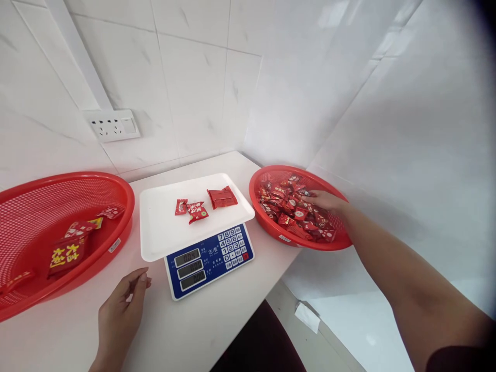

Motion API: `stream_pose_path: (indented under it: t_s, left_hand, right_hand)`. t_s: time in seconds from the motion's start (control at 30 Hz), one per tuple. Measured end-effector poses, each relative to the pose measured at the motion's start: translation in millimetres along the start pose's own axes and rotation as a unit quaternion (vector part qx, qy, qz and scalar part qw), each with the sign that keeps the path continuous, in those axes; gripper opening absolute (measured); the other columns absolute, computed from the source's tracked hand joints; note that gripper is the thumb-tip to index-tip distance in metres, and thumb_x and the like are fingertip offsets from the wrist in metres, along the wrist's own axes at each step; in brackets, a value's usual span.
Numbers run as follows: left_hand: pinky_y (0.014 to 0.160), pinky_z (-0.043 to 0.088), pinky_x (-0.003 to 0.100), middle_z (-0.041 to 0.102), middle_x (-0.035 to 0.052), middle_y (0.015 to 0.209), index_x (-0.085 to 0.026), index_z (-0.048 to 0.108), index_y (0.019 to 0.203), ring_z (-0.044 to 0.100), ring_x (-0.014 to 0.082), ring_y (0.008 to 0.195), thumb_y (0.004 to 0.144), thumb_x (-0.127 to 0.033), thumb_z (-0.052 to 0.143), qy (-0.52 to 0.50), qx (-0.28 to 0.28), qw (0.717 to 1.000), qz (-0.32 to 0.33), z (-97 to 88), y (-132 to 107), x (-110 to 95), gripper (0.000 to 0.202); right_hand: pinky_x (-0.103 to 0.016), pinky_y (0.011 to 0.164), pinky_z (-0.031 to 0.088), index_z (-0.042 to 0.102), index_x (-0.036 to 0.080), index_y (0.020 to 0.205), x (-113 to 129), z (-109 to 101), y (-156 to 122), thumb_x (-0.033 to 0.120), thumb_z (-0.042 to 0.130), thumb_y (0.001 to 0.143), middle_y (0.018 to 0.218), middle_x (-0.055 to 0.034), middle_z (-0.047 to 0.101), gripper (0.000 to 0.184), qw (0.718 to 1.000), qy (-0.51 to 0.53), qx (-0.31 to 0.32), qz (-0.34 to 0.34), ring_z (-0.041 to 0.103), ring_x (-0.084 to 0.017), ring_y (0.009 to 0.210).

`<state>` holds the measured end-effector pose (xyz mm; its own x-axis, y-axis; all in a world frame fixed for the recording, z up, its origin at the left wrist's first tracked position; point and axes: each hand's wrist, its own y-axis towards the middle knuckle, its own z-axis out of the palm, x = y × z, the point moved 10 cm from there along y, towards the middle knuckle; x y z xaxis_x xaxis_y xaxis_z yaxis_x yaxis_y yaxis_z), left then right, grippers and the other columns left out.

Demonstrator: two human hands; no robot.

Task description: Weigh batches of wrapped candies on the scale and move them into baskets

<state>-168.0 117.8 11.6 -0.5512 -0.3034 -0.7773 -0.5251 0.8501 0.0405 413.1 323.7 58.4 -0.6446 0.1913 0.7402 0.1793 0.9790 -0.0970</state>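
Observation:
My right hand (pixel 323 200) reaches over the right red basket (pixel 267 227), its fingers stretched out and touching the heap of small red wrapped snacks (pixel 289 204). The fingertips are partly lost among the wrappers. My left hand (pixel 124 299) rests on the table left of the scale, fingers curled and thumb against them, with nothing visible in it. Between the baskets stands a digital scale (pixel 211 258) with a blue keypad panel and a white tray (pixel 163 222). On the tray lie a larger red packet (pixel 222 197), a small red packet (pixel 197 212) and a smaller one (pixel 181 206).
A left red basket (pixel 126 206) holds several red packets, one large with yellow characters (pixel 66 256). The white table (pixel 186 330) meets a tiled wall with a socket panel (pixel 112 125). A white wall closes the right side. Some white paper (pixel 307 317) lies on the floor.

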Motion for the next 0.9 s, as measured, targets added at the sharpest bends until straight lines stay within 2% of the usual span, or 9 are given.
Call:
stream_pose_path:
  t_s: [0.1, 0.23, 0.3, 0.4, 0.5, 0.63, 0.7, 0.77, 0.9]
  left_hand:
    - [0.07, 0.051, 0.031, 0.071, 0.0011, 0.08, -0.027, 0.062, 0.094, 0.066, 0.0229, 0.085, 0.069, -0.053, 0.049, 0.002, 0.001, 1.0, -0.003, -0.5, 0, 0, 0.039]
    - [0.071, 0.052, 0.032, 0.071, 0.001, 0.081, -0.027, 0.062, 0.094, 0.067, 0.0226, 0.085, 0.068, -0.054, 0.049, 0.007, 0.009, 1.0, -0.009, -0.2, 2, 2, 0.04]
    - [0.07, 0.052, 0.031, 0.071, 0.0015, 0.079, -0.026, 0.062, 0.093, 0.067, 0.0228, 0.084, 0.068, -0.054, 0.049, 0.009, 0.007, 1.0, -0.007, -1.2, 2, 2, 0.039]
    - [0.07, 0.051, 0.031, 0.071, 0.0016, 0.078, -0.026, 0.062, 0.092, 0.067, 0.0229, 0.083, 0.067, -0.053, 0.048, 0.012, 0.0, 1.0, -0.007, -2.9, 2, 1, 0.039]
    - [0.071, 0.051, 0.032, 0.071, 0.0019, 0.079, -0.026, 0.061, 0.092, 0.067, 0.0231, 0.083, 0.067, -0.054, 0.048, 0.01, 0.0, 1.0, -0.007, -2.7, 1, 0, 0.04]
    - [0.075, 0.05, 0.033, 0.07, 0.0018, 0.081, -0.026, 0.061, 0.093, 0.066, 0.0231, 0.086, 0.065, -0.056, 0.048, 0.004, 0.011, 1.0, -0.026, -0.2, 2, 6, 0.042]
    - [0.076, 0.05, 0.033, 0.07, 0.0013, 0.083, -0.027, 0.06, 0.095, 0.066, 0.0229, 0.088, 0.065, -0.056, 0.048, 0.0, 0.019, 0.999, -0.037, 1.1, 2, 9, 0.043]
    - [0.075, 0.05, 0.033, 0.07, 0.0016, 0.083, -0.028, 0.06, 0.095, 0.065, 0.0231, 0.088, 0.065, -0.056, 0.048, -0.001, 0.022, 0.999, -0.036, 1.6, 2, 10, 0.043]
    - [0.074, 0.05, 0.033, 0.071, 0.0022, 0.083, -0.027, 0.06, 0.094, 0.066, 0.0237, 0.087, 0.065, -0.056, 0.048, 0.002, 0.022, 0.999, -0.028, 1.0, 3, 7, 0.043]
  right_hand:
    - [-0.034, 0.065, 0.054, 0.063, 0.016, 0.097, -4, 3, -5, 0.037, 0.067, 0.073, 0.086, -0.0078, 0.071, 0.032, 0.998, 0.033, 0.035, 0.043, 0.066, -0.021, 0.071]
    - [-0.034, 0.068, 0.053, 0.064, 0.017, 0.096, 8, -21, -11, 0.034, 0.063, 0.076, 0.083, -0.0053, 0.07, 0.026, 0.997, -0.006, -0.072, 0.0, 0.065, -0.02, 0.071]
    - [-0.034, 0.068, 0.053, 0.064, 0.018, 0.1, 9, -28, -14, 0.032, 0.06, 0.078, 0.083, -0.0047, 0.071, 0.026, 0.993, 0.038, -0.111, -0.005, 0.065, -0.019, 0.07]
    - [-0.034, 0.068, 0.054, 0.062, 0.02, 0.105, 11, -30, -18, 0.029, 0.06, 0.078, 0.086, -0.0044, 0.071, 0.029, 0.983, 0.125, -0.131, -0.006, 0.066, -0.019, 0.07]
    - [-0.035, 0.07, 0.055, 0.061, 0.021, 0.104, 16, -26, -21, 0.027, 0.062, 0.077, 0.088, -0.0048, 0.071, 0.028, 0.972, 0.203, -0.118, -0.004, 0.067, -0.021, 0.073]
    - [-0.037, 0.071, 0.056, 0.057, 0.023, 0.109, 28, -6, -23, 0.029, 0.064, 0.074, 0.089, -0.0039, 0.071, 0.036, 0.959, 0.283, -0.021, -0.002, 0.068, -0.022, 0.077]
    - [-0.037, 0.073, 0.055, 0.058, 0.024, 0.108, 33, 2, -25, 0.03, 0.067, 0.072, 0.09, -0.0033, 0.071, 0.038, 0.969, 0.246, 0.018, -0.008, 0.068, -0.022, 0.08]
    - [-0.036, 0.075, 0.054, 0.062, 0.022, 0.101, 39, 7, -27, 0.032, 0.068, 0.071, 0.091, -0.0034, 0.071, 0.032, 0.986, 0.161, 0.039, -0.028, 0.067, -0.022, 0.082]
    - [-0.035, 0.076, 0.053, 0.066, 0.02, 0.091, 45, 13, -31, 0.035, 0.067, 0.071, 0.09, -0.0045, 0.071, 0.024, 0.997, 0.034, 0.047, -0.058, 0.066, -0.022, 0.083]
